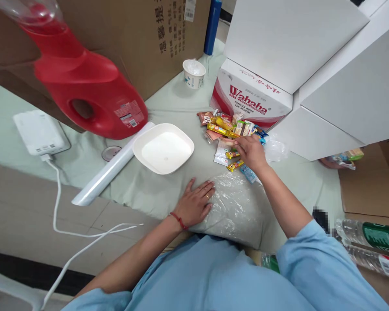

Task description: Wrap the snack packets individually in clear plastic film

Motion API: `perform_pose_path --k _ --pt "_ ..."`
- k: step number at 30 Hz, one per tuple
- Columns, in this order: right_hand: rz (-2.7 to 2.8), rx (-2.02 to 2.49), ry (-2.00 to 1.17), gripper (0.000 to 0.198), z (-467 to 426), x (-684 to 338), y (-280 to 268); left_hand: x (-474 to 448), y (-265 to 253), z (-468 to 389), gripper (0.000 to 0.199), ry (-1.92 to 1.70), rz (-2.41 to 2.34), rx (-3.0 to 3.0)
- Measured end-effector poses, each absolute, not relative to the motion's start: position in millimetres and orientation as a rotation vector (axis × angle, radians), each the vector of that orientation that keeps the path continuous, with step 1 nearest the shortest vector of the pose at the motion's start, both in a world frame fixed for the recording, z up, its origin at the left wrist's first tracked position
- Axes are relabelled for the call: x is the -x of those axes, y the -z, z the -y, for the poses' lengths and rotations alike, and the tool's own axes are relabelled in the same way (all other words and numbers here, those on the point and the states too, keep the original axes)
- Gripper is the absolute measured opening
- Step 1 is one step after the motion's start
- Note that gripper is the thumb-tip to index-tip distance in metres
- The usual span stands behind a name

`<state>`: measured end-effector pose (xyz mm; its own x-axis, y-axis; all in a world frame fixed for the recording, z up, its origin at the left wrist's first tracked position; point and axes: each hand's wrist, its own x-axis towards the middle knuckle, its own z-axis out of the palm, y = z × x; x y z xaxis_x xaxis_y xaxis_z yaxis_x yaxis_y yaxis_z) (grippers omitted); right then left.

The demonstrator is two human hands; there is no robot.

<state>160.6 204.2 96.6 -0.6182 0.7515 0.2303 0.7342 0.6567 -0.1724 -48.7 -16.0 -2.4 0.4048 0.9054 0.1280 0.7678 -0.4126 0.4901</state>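
My left hand [196,203] lies flat with its fingers spread, a red cord around the wrist. Its fingertips touch the edge of a crinkled clear plastic bag [236,201] on the cloth. My right hand [251,151] reaches into a pile of small wrapped snacks [225,123]. Its fingers are pinched at a pale pink snack packet [227,141], partly covered by the fingertips. Yellow snack sticks [235,165] and a blue packet [248,173] lie just below that hand. Left of the pile stands a white square dish [164,149] with nothing in it.
A Wahaha carton [249,97] and white boxes [294,39] stand behind the snacks. At left are a red detergent bottle [94,86], a white plastic roll [112,166] and a power bank [40,131] with its cable. A paper cup [193,74] stands near a brown carton [126,34].
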Motion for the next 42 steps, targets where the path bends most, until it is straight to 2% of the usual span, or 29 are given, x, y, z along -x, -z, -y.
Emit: perform_pose_path --k 5,10,12,14,16,22,30,38,42 --pt "2.189 1.294 -0.458 0.022 -123 -211 -105 49 -4 42 0.061 -0.517 -1.567 -2.242" --pt "2.463 1.286 -0.613 0.017 -45 -232 -77 45 -5 53 0.067 -0.491 -1.640 -2.201" --pt "2.601 1.276 -0.671 0.025 -27 -231 -63 44 -5 53 0.069 -0.483 -1.653 -2.207" --pt "2.654 1.292 -0.685 0.044 -17 -227 -52 43 -4 52 0.068 -0.478 -1.655 -2.223" --pt "2.668 1.313 -0.646 0.051 -12 -222 -47 42 -3 52 0.063 -0.476 -1.673 -2.236" --pt "2.677 1.325 -0.587 0.036 -11 -228 -44 39 1 53 0.054 -0.462 -1.871 -2.201" --pt "2.322 1.327 -0.516 0.031 -13 -239 -49 39 0 57 0.068 -0.366 -1.868 -2.214" --pt "2.586 1.324 -0.729 0.035 -27 -208 -55 55 0 59 0.069 -0.388 -1.769 -2.244" --pt "2.660 1.423 -0.494 0.028 -78 -181 -88 59 0 59 0.067 -0.413 -1.739 -2.238"
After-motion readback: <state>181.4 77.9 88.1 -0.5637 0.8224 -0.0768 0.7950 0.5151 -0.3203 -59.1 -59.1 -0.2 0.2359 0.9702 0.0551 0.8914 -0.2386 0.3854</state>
